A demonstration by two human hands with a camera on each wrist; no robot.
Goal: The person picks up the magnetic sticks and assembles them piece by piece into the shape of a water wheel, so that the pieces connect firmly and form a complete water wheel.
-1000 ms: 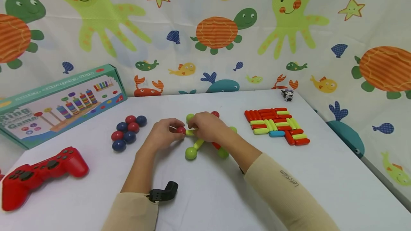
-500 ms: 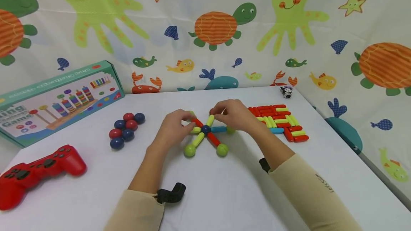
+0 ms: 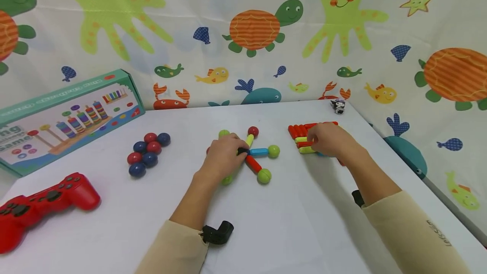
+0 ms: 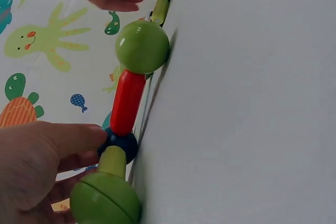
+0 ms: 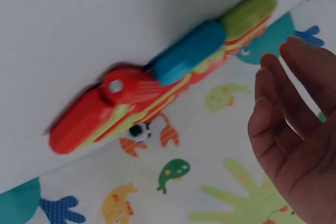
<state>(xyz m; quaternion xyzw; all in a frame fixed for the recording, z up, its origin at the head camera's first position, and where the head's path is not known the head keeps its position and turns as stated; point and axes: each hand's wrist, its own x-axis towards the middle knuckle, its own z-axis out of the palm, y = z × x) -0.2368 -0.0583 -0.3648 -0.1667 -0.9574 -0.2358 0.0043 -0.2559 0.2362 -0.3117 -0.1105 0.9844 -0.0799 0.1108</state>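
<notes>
White tabletop (image 3: pixel 266 223) runs back to a cloth backdrop printed with octopuses, turtles and fish (image 3: pixel 247 33). At the far left lie a red plastic game controller (image 3: pixel 45 206) and a teal cardboard ring-game box (image 3: pixel 64 117), with a cluster of loose red and dark blue balls (image 3: pixel 146 153) a little to their right. Next comes the left hand (image 3: pixel 222 155), which has stayed on the star-shaped figure of coloured rods and balls (image 3: pixel 255 155) over the last second; its fingers curl over the dark blue hub ball (image 4: pixel 119 144), the thumb pressing it in the left wrist view, so it pins the star in place. From that hub a red rod (image 4: pixel 125 102) runs to a green ball (image 4: pixel 143 46), a yellow-green rod leads up to a red ball (image 3: pixel 253 131), and a blue rod (image 3: pixel 259 152) reaches another green ball (image 3: pixel 273 151); the arms on the near left are mostly under the hand. Half a second ago the right hand (image 3: pixel 327 138) was at the star's top right; it has since moved away to the right and now hovers over the flat stack of red, yellow-green and blue rods (image 3: pixel 304 136), fingers loosely extended and gripping nothing in the right wrist view (image 5: pixel 294 129). That suggests another rod is being fetched for the star. A small black-and-white figurine (image 3: pixel 337 106) stands at the far corner.
</notes>
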